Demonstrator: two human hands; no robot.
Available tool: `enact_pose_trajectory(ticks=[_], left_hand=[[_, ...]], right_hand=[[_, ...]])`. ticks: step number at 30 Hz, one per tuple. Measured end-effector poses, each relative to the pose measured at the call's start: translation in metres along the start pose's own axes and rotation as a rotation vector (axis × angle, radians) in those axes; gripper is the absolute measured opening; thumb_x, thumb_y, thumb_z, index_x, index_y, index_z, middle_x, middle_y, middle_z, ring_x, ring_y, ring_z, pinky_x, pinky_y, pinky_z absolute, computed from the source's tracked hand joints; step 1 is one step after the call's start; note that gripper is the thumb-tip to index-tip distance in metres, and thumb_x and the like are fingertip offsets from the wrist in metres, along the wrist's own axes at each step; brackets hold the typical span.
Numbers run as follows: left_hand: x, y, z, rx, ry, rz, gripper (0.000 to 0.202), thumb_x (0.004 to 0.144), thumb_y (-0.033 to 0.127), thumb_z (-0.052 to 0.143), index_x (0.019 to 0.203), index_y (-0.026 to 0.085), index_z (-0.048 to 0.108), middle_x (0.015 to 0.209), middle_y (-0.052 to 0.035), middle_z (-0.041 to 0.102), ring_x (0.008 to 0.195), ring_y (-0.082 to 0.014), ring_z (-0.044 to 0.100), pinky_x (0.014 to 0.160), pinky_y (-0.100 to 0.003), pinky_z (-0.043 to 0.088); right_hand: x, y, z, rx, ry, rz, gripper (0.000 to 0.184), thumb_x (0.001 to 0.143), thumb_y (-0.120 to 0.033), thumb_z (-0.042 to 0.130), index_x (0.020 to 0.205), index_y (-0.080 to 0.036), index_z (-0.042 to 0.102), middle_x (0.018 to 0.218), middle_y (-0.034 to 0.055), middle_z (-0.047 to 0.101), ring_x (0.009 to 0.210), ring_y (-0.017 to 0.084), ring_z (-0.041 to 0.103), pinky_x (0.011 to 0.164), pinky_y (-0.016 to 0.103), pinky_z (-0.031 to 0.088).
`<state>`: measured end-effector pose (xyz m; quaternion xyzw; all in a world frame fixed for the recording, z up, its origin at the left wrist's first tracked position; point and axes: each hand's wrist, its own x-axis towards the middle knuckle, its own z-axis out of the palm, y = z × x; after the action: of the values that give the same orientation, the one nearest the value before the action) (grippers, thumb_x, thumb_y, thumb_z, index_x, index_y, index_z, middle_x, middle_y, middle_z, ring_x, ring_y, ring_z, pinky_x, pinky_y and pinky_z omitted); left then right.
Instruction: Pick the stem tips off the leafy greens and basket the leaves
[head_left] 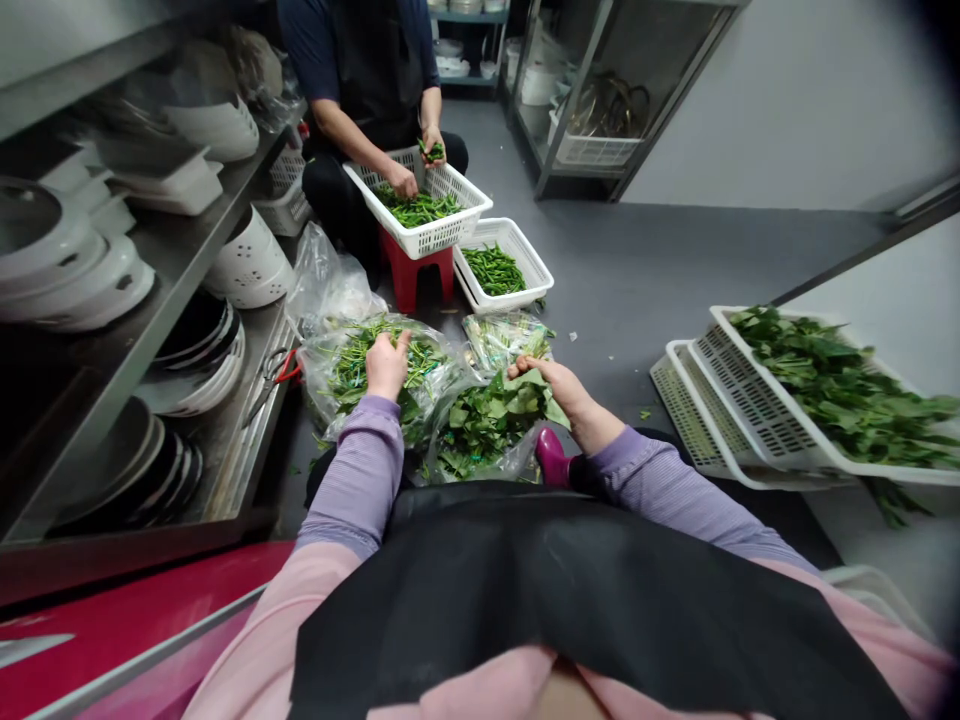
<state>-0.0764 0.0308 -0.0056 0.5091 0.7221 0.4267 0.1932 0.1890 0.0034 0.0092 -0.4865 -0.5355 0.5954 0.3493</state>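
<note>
Head view, as I see it from afar: two bags of greens on the floor, before the wearer. Right hand: thumb and fingers pinch a leafy bunch at the right bag, whose loose greens lie alongside. Left hand: fingers bent over thin stems in the left bag; whether they grip any, I cannot tell. For good handling, I would pinch lightly at the stems, so that the leaves neither bruise nor tear, and lift only a few at once. Tangled stems are best teased apart; the slack plastic could snag, so I would keep it folded back. Scissors lie at the edge of the shelf, left; the forearm should pass clear of them.
</note>
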Motion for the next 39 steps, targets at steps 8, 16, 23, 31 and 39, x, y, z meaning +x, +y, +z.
enact_pose_trajectory(ticks=[8, 16, 23, 31, 39], left_hand=[[0.013, -0.004, -0.006, -0.694, -0.166, -0.281, 0.029, 0.067, 0.016, 0.062, 0.094, 0.007, 0.061, 0.072, -0.0038, 0.059, 0.054, -0.0084, 0.05, 0.061, -0.026, 0.044], [-0.039, 0.041, 0.007, -1.206, -0.904, -0.253, 0.031, 0.071, 0.03, 0.067, 0.095, 0.011, 0.066, 0.097, -0.0128, 0.065, 0.093, -0.0205, 0.062, 0.087, -0.036, 0.047], [-0.059, 0.051, 0.015, -1.227, -0.999, -0.225, 0.039, 0.071, 0.039, 0.067, 0.099, 0.012, 0.066, 0.115, -0.0143, 0.06, 0.113, -0.0265, 0.052, 0.095, -0.038, 0.042], [-0.041, 0.039, 0.008, -0.852, -0.753, -0.169, 0.036, 0.07, 0.041, 0.065, 0.09, 0.011, 0.066, 0.055, 0.0008, 0.054, 0.042, -0.0048, 0.045, 0.041, -0.018, 0.036], [-0.051, 0.052, 0.007, -0.823, -0.826, -0.142, 0.042, 0.069, 0.043, 0.066, 0.097, 0.013, 0.061, 0.051, 0.0056, 0.042, 0.035, -0.0013, 0.026, 0.034, -0.019, 0.018]], right_hand=[[-0.016, -0.004, -0.001, 0.297, -0.099, 0.073, 0.033, 0.061, -0.04, 0.07, 0.074, -0.018, 0.049, 0.053, -0.0059, 0.043, 0.049, 0.008, 0.041, 0.052, 0.024, 0.034], [-0.016, -0.021, 0.031, -0.24, -0.086, -0.109, 0.028, 0.067, -0.034, 0.064, 0.085, -0.014, 0.067, 0.072, 0.0015, 0.063, 0.068, 0.014, 0.055, 0.069, 0.028, 0.042], [-0.012, -0.014, 0.048, -0.251, -0.118, -0.135, 0.029, 0.067, -0.036, 0.065, 0.084, -0.013, 0.068, 0.083, 0.0042, 0.067, 0.078, 0.016, 0.059, 0.08, 0.032, 0.042], [-0.016, -0.012, 0.017, 0.136, -0.083, 0.062, 0.033, 0.065, -0.042, 0.068, 0.079, -0.013, 0.061, 0.067, 0.0007, 0.062, 0.06, 0.011, 0.054, 0.062, 0.025, 0.044], [-0.018, -0.019, 0.002, 0.162, -0.457, 0.208, 0.03, 0.068, -0.041, 0.066, 0.075, -0.013, 0.058, 0.065, 0.002, 0.061, 0.054, 0.009, 0.049, 0.052, 0.022, 0.035]])
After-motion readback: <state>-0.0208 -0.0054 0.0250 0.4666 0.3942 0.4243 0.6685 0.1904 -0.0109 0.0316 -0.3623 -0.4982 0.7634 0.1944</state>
